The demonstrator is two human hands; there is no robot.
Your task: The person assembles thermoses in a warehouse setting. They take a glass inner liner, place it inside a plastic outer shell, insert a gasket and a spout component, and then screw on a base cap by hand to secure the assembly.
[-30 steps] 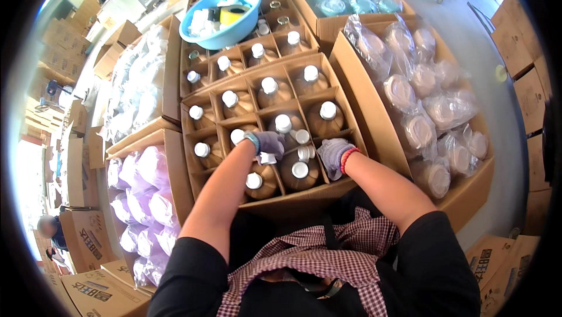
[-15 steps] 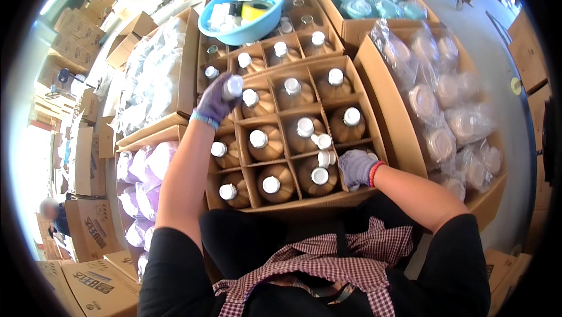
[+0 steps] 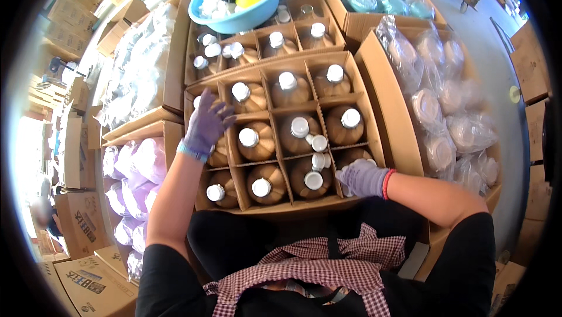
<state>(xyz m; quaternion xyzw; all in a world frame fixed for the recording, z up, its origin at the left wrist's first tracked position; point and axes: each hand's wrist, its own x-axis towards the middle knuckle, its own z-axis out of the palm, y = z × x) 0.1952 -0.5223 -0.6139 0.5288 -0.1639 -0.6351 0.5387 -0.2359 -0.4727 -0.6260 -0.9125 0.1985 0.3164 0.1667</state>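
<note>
A divided cardboard box (image 3: 287, 204) holds several clear, ribbed bottles (image 3: 266, 142) with white screw caps. My left hand (image 3: 209, 121), in a purple-grey glove, hovers over the box's left column with fingers spread and nothing in them. In the near right compartment, my gloved right hand (image 3: 366, 177) curls closed at the top of a bottle; what its fingers grip is hidden, though a bit of white shows beside them. Small loose white caps (image 3: 319, 142) rest on the dividers between the near bottles. More loose caps (image 3: 226, 51) lie among bottles in the far box.
A blue basin (image 3: 237, 24) with white caps and a yellow tape roll stands on the far divided box (image 3: 260, 39). Cartons of bagged clear, purple (image 3: 153, 159) and teal (image 3: 363, 1) items flank the work. On the right stands a carton of bagged round containers (image 3: 430, 106).
My left hand has let go of the white cap piece it held, opened, and moved down and slightly left. Loose caps now show in the far box. The right hand stays at the same bottle.
</note>
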